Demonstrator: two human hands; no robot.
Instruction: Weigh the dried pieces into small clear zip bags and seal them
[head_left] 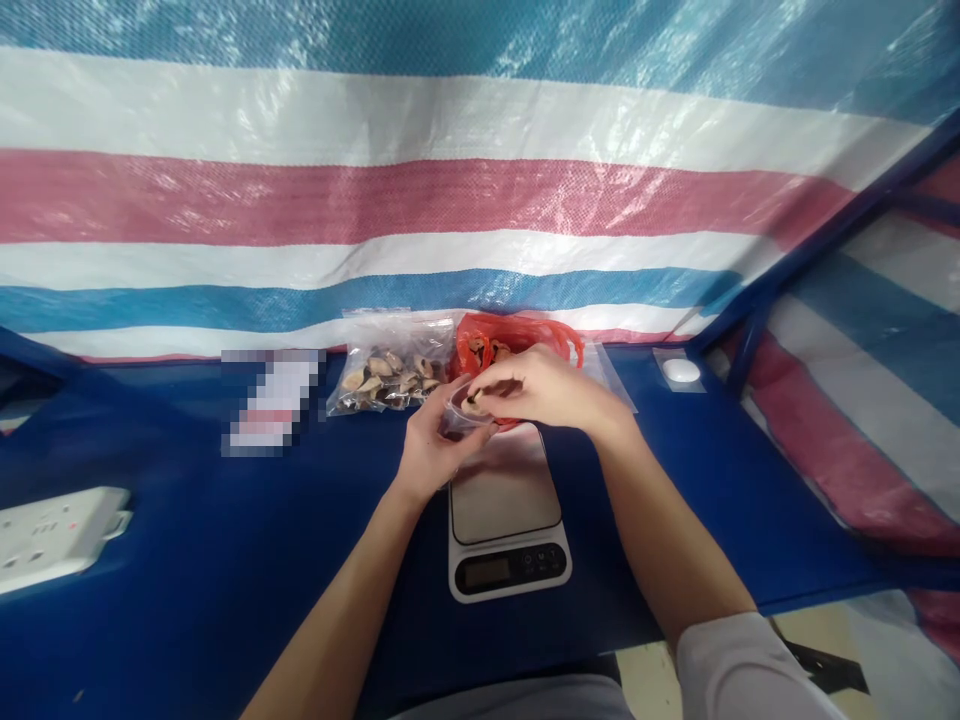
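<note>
Presently held: one small brownish shell-like piece, judged light, hard and brittle, best taken by its edges, pinched narrowly by the right hand at a thin, slippery clear pouch gripped in the curled left hand. Both sit above the rear of a digital scale, beside a zip bag of similar pieces and a red plastic bag; blue tabletop extends open leftward.
</note>
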